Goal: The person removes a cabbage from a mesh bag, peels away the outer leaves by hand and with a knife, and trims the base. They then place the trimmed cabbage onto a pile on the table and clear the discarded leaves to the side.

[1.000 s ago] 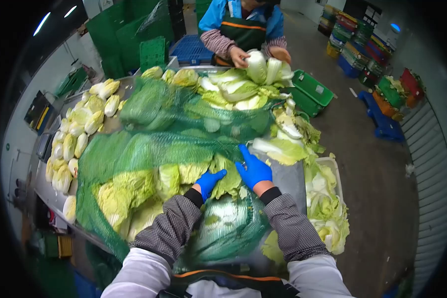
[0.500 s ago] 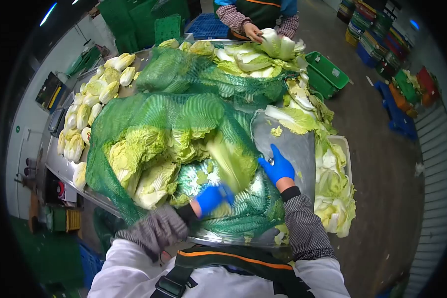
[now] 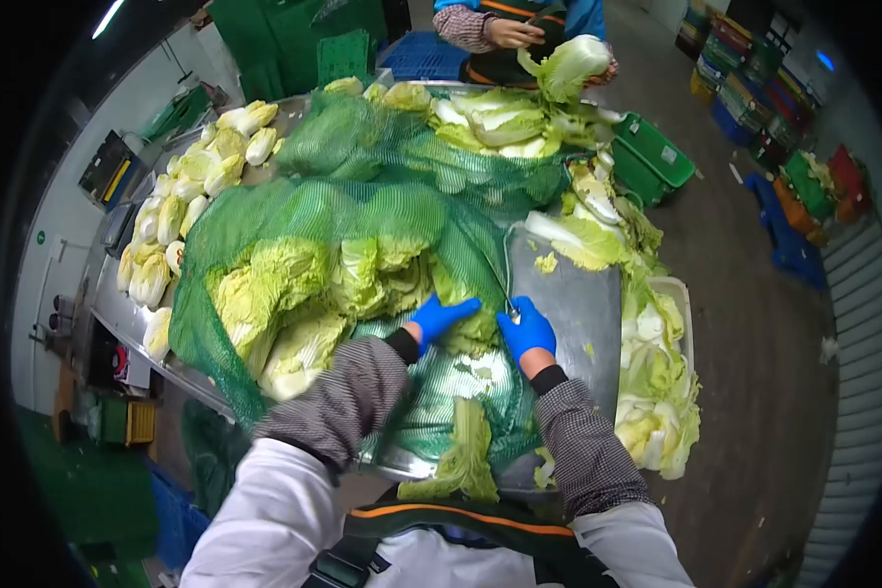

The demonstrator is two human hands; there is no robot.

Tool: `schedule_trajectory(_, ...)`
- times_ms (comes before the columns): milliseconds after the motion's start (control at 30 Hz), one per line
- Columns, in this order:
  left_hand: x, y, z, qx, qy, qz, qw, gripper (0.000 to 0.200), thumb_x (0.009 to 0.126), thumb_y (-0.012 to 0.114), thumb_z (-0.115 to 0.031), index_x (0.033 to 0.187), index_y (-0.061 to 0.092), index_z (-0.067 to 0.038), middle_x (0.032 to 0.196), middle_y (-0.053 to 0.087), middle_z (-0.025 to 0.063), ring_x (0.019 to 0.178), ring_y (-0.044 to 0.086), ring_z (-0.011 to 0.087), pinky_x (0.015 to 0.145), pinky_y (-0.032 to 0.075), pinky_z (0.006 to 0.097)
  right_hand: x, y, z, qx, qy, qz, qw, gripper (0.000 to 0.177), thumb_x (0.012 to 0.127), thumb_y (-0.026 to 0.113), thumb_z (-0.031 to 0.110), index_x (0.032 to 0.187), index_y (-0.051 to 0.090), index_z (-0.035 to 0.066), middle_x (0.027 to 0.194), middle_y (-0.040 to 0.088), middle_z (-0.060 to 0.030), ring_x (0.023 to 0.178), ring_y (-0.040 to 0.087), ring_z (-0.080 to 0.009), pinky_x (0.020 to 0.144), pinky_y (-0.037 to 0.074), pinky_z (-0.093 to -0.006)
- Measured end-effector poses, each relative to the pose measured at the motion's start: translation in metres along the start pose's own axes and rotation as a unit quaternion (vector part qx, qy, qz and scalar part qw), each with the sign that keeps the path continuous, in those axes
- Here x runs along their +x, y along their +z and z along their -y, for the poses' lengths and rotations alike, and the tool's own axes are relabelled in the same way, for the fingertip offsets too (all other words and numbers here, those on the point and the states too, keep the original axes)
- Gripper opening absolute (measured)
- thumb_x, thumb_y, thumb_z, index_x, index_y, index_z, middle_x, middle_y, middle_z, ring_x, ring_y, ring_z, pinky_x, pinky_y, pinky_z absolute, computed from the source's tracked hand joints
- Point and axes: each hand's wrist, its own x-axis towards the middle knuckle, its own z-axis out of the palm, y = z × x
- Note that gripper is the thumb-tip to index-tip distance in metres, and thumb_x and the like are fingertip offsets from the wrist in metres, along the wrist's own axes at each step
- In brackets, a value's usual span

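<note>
My left hand point(image 3: 445, 321), in a blue glove, grips a napa cabbage point(image 3: 453, 286) inside the mouth of a green mesh bag point(image 3: 314, 211). Its fingers reach across the leaves, and the cabbage's lower part is partly covered. Just to the right, my gloved right hand point(image 3: 527, 329) is closed around a thin tool that looks like a small knife point(image 3: 509, 312), mostly hidden by the fingers. More napa cabbages point(image 3: 282, 284) lie to the left in the bag. A loose cabbage leaf point(image 3: 464, 453) hangs over the table's front edge by my apron.
Trimmed cabbages point(image 3: 191, 176) line the table's left side. Loose leaves fill a white bin point(image 3: 689, 323) at right. Across the metal table point(image 3: 583, 314), a co-worker point(image 3: 519, 29) handles a cabbage point(image 3: 570, 69) near another mesh bag point(image 3: 461, 176). A green crate point(image 3: 657, 162) stands beyond.
My left hand has moved up and right onto the cabbage. My right hand has shifted slightly down-left. A loose leaf now lies at the front edge. The co-worker's cabbage has been raised.
</note>
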Motion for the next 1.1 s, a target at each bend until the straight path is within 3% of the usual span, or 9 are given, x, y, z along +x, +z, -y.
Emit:
schedule_trajectory(200,0.029,0.016,0.013,-0.245,-0.063,-0.026,0.967,0.056,0.078,0.075,-0.037,0.116,0.057,0.0,0.104,0.064,0.0112,0.092,0.064,0.0209,0.075,0.053,0.0321,0.017,-0.011,0.006,0.104,-0.015,-0.078,0.991,0.02,0.084,0.056,0.028,0.089,0.059,0.01,0.085,0.064,-0.021,0.081,0.061,-0.0415,0.067,0.048,-0.0452)
schedule_trajectory(233,0.026,0.011,0.012,-0.235,-0.051,-0.075,0.968,0.034,0.085,0.068,-0.037,0.097,0.061,-0.006,0.08,0.065,0.0055,0.062,0.062,0.0137,0.049,0.049,0.0261,0.023,-0.014,-0.001,0.149,-0.008,-0.091,0.985,0.02,0.084,0.056,0.028,0.088,0.058,0.009,0.084,0.064,-0.0214,0.08,0.061,-0.0418,0.066,0.048,-0.0449)
schedule_trajectory(367,-0.02,-0.048,-0.017,-0.178,-0.115,-0.005,0.977,0.036,0.082,0.073,-0.034,0.072,0.047,-0.009,0.054,0.046,-0.0015,0.037,0.036,0.0059,0.036,0.031,0.0236,0.031,-0.035,-0.016,0.202,0.005,-0.111,0.973,0.023,0.085,0.055,0.029,0.086,0.057,0.006,0.078,0.061,-0.0228,0.072,0.058,-0.0429,0.063,0.046,-0.0439)
schedule_trajectory(633,-0.134,-0.064,-0.091,0.144,-0.052,0.009,0.988,0.03,0.08,0.074,-0.03,0.085,0.062,-0.003,0.062,0.059,0.0042,0.046,0.048,0.008,0.043,0.036,0.0239,0.023,-0.02,-0.016,-0.003,0.049,-0.155,0.987,0.024,0.085,0.053,0.034,0.093,0.056,0.012,0.085,0.064,-0.0219,0.082,0.06,-0.044,0.068,0.047,-0.0501)
schedule_trajectory(767,-0.17,-0.105,-0.05,0.518,-0.165,0.144,0.827,0.047,0.075,0.078,-0.036,0.107,0.064,-0.005,0.079,0.066,0.0066,0.066,0.061,0.016,0.063,0.05,0.0301,0.026,-0.014,-0.013,-0.071,0.02,-0.068,0.995,0.021,0.087,0.053,0.031,0.096,0.053,0.011,0.087,0.065,-0.0205,0.082,0.061,-0.0422,0.068,0.047,-0.0499)
schedule_trajectory(833,-0.192,-0.134,0.013,0.534,-0.005,0.166,0.829,0.056,0.072,0.079,-0.037,0.114,0.06,-0.005,0.104,0.064,0.011,0.092,0.062,0.0214,0.081,0.05,0.0333,0.003,-0.014,0.006,-0.042,-0.039,-0.058,0.997,0.029,0.087,0.057,0.033,0.107,0.053,0.013,0.088,0.065,-0.0182,0.082,0.062,-0.0384,0.067,0.048,-0.0465)
schedule_trajectory(867,-0.193,-0.125,-0.006,0.5,-0.115,0.225,0.828,0.076,0.072,0.079,-0.037,0.133,0.046,-0.007,0.128,0.053,0.016,0.118,0.051,0.0262,0.1,0.041,0.0342,-0.016,-0.015,0.019,-0.009,-0.074,-0.069,0.995,0.031,0.087,0.058,0.034,0.11,0.052,0.014,0.087,0.065,-0.0175,0.081,0.063,-0.0372,0.066,0.048,-0.0454)
schedule_trajectory(1033,-0.205,-0.072,-0.032,0.375,-0.061,0.093,0.92,0.115,0.067,0.08,-0.046,0.149,0.009,-0.007,0.14,0.038,0.0268,0.131,0.038,0.0333,0.109,0.029,0.0362,-0.107,-0.02,0.048,0.097,-0.131,0.02,0.986,0.032,0.089,0.058,0.029,0.116,0.055,0.013,0.081,0.063,-0.0155,0.073,0.063,-0.0322,0.062,0.048,-0.0398)
schedule_trajectory(1100,-0.182,-0.07,0.007,0.388,-0.041,0.045,0.92,0.12,0.059,0.079,-0.06,0.146,0.02,-0.003,0.136,0.043,0.0277,0.126,0.044,0.036,0.104,0.036,0.0385,-0.123,-0.008,0.031,0.174,-0.141,0.043,0.974,0.025,0.091,0.057,0.024,0.112,0.058,0.012,0.076,0.063,-0.0099,0.065,0.062,-0.0227,0.058,0.048,-0.0344)
